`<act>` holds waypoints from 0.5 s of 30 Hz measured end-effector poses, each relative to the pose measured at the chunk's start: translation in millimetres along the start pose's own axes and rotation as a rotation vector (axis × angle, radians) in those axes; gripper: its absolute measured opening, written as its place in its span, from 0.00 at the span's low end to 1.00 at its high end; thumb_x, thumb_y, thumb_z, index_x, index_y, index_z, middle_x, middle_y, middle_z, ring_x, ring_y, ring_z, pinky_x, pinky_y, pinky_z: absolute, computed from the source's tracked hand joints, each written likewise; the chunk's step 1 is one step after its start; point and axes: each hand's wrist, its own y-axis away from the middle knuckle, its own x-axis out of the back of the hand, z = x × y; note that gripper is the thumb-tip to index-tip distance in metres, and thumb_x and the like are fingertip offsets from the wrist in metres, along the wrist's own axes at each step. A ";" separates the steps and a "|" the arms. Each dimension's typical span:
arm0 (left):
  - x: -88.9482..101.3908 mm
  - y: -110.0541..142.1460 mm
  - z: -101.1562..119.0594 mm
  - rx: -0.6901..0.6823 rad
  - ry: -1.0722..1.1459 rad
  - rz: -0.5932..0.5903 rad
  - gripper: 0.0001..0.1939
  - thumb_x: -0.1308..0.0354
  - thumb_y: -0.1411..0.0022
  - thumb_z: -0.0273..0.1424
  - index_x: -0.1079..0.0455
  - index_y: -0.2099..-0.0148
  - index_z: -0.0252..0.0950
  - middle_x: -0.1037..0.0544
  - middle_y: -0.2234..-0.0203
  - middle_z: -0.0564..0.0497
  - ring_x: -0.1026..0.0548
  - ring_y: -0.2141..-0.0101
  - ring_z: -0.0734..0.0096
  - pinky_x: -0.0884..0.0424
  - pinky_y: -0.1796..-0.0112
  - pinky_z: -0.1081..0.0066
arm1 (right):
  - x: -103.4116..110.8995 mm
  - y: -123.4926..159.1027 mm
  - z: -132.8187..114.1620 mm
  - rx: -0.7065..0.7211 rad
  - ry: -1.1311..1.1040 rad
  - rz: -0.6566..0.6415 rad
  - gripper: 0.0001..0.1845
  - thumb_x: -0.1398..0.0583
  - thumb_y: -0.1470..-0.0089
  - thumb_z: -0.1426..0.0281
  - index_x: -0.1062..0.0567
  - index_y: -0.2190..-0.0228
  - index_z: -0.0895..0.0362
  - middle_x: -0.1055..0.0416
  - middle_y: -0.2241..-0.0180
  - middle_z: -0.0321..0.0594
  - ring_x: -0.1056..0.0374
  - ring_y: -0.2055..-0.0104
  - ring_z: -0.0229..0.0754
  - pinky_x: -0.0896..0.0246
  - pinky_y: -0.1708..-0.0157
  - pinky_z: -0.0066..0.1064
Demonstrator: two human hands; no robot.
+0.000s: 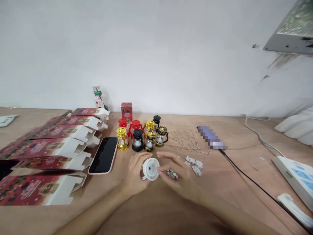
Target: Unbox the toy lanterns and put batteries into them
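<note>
My left hand (135, 173) is curled around a small white lantern (150, 168) tipped so its round base faces me. My right hand (177, 176) meets it from the right, fingertips pinched at the base's edge. A pile of small button batteries (172, 174) lies just under my right fingers. Several finished mini lanterns (140, 136), red, gold and black, stand in a cluster just beyond my hands.
Open red-and-white boxes (49, 148) are lined up at the left beside a face-down phone (104, 155). Small white tabs (194, 164) and wire handles (184, 140) lie to the right. A black cable (256, 187) crosses the wooden table (156, 212). A bottle (98, 97) stands by the wall.
</note>
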 end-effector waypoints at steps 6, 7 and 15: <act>-0.5 -0.1 0.3 0.002 0.011 0.007 0.20 0.44 0.47 0.27 0.38 0.50 0.38 0.26 0.58 0.44 0.27 0.57 0.60 0.31 0.60 0.62 | -9.1 4.2 7.9 0.104 0.175 0.094 0.06 0.41 0.47 0.78 0.26 0.70 0.56 0.36 0.55 0.49 0.33 0.51 0.45 0.31 0.57 0.37; -0.7 0.2 0.0 0.000 0.011 0.010 0.20 0.44 0.48 0.27 0.38 0.50 0.38 0.25 0.58 0.44 0.27 0.57 0.60 0.31 0.60 0.62 | -11.0 4.8 9.2 0.114 0.188 0.108 0.06 0.41 0.47 0.79 0.26 0.70 0.56 0.36 0.55 0.49 0.33 0.51 0.45 0.31 0.57 0.37; 0.0 0.8 -0.8 0.003 0.018 -0.001 0.21 0.44 0.49 0.27 0.37 0.50 0.38 0.25 0.58 0.44 0.27 0.57 0.58 0.32 0.59 0.61 | -18.8 5.0 9.8 0.134 0.229 0.213 0.06 0.41 0.47 0.78 0.27 0.70 0.55 0.35 0.58 0.47 0.32 0.56 0.45 0.31 0.64 0.36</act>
